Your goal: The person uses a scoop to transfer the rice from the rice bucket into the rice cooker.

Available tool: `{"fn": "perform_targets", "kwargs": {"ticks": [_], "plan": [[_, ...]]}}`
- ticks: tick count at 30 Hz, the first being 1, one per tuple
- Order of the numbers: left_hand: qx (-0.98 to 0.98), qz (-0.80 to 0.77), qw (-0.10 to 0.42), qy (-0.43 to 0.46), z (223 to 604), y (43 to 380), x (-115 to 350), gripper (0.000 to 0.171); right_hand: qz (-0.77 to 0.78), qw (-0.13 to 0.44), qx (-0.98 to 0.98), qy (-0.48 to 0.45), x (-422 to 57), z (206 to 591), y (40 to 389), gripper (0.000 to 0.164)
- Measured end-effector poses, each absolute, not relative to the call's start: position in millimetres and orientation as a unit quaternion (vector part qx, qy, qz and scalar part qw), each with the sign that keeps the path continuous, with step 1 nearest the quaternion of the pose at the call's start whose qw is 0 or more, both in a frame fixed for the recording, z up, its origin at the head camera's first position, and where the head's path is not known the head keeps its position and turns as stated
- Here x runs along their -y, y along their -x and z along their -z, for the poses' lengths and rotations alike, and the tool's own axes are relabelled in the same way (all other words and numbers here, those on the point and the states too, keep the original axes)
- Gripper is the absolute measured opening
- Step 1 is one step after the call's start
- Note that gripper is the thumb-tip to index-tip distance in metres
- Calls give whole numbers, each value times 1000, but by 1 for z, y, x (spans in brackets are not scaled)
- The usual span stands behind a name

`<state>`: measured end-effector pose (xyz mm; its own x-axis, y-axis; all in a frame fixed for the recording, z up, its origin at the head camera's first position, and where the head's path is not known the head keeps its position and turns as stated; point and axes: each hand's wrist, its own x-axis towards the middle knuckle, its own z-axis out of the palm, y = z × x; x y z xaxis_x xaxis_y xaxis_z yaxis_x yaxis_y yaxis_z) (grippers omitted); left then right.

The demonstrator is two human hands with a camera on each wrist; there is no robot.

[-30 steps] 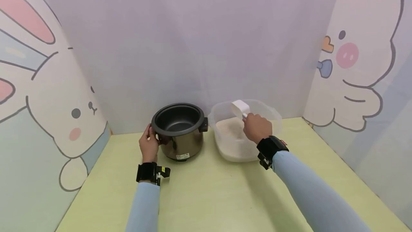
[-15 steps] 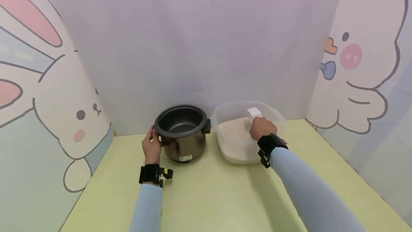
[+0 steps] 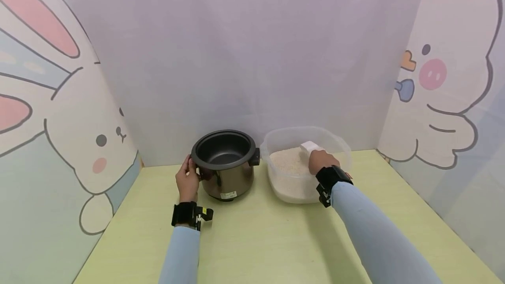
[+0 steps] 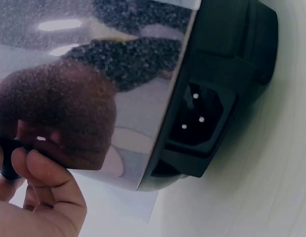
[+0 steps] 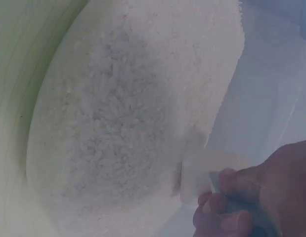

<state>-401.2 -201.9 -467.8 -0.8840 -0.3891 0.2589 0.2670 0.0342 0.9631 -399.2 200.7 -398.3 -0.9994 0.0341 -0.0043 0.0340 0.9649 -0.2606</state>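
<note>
A dark, lidless rice cooker (image 3: 236, 181) with a black inner pot (image 3: 225, 146) stands upright toward the back of the table. My left hand (image 3: 187, 183) grips its left side handle; the left wrist view shows the fingers (image 4: 54, 173) curled at the black handle (image 4: 10, 160) and a three-pin power socket (image 4: 198, 116) low on the body. To the right is a translucent plastic tub (image 3: 339, 146) of white rice (image 3: 289, 160). Inside it, my right hand (image 3: 322, 162) holds a white scoop (image 3: 310, 146) by its handle, the cup at the rice.
The pale yellow-green table (image 3: 252, 244) reaches back to a plain hanging cloth (image 3: 252, 65). Side panels carry a rabbit drawing (image 3: 98, 157) on the left and a white cartoon animal (image 3: 446, 100) on the right. The cooker's right handle (image 3: 255, 157) sits close to the tub.
The right hand has lowered the scoop from above the tub's rim down to the rice, shifting slightly right. My left hand keeps its grip on the cooker, and the view has shifted slightly.
</note>
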Motion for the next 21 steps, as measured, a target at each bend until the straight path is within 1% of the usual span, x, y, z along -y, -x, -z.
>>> {"fn": "perform_targets", "kwargs": {"ticks": [5,10,17,21], "plan": [[680,695,230,-41,469,401,203,48,-127,-45,991,-12,-202,401,407,20],[680,693,235,-49,470,404,203,50,-124,-70,989,-42,-202,401,412,24],[677,696,235,-48,469,403,203,49,-115,-94,985,-88,-197,392,408,21],[677,697,231,-49,471,402,204,48,-124,-112,980,-104,-194,391,405,23]]}}
